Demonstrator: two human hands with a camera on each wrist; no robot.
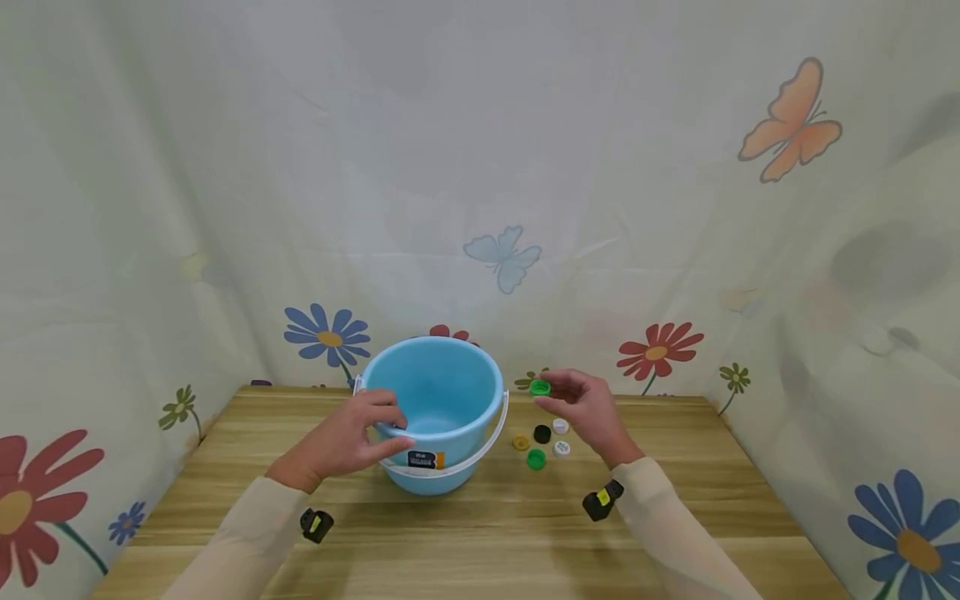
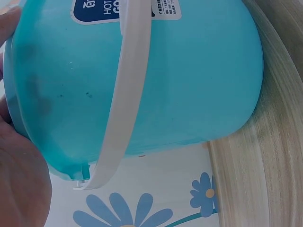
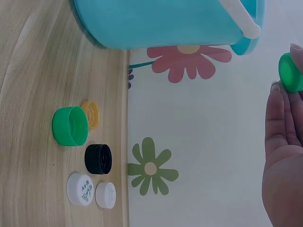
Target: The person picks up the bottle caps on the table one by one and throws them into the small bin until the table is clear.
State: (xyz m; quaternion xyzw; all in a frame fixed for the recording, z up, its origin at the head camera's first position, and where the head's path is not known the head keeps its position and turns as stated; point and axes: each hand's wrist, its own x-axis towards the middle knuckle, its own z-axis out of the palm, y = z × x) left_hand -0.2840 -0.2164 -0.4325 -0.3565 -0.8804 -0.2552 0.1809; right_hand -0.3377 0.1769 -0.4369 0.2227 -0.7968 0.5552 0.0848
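A light blue bucket stands upright on the wooden table, its white handle hanging down across the front. My left hand grips the near left part of its rim, thumb outside and fingers over the inner side. To the right of the bucket, my right hand pinches a green bottle cap between thumb and fingers, raised above the table. Below that hand lie several loose caps: a green cap, a yellow cap, a black cap, a printed white cap and a plain white cap.
A pale curtain printed with flowers and butterflies hangs behind the table and along both sides. The wooden tabletop extends in front of the bucket. A small black device sits by the left wrist, and another black device by the right.
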